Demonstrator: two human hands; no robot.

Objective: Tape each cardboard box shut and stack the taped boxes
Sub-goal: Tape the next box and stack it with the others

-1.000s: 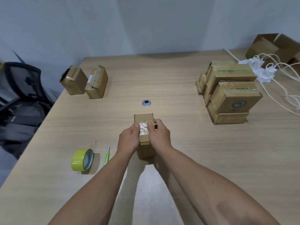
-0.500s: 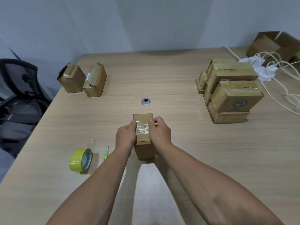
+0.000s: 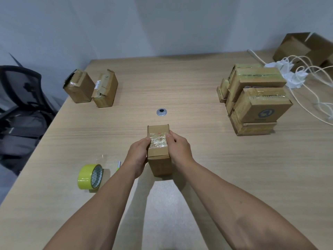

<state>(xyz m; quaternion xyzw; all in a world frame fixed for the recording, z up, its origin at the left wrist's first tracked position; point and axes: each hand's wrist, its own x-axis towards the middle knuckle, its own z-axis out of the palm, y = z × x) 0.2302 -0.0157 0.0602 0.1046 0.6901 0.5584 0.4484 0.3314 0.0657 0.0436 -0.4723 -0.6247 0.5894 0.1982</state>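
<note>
From my head view, my left hand (image 3: 137, 156) and right hand (image 3: 178, 147) grip the small brown cardboard box (image 3: 159, 150) mid-desk, pressing its clear tape flat. Next, I think, it joins the taped brown box stack (image 3: 252, 100).

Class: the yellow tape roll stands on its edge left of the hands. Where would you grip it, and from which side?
Probably from above, with the left hand, which is nearer. The tape roll stands on its rim, so both flat faces are exposed: pinch across its width at the top of the ring, or hook a finger through the open core.
</note>
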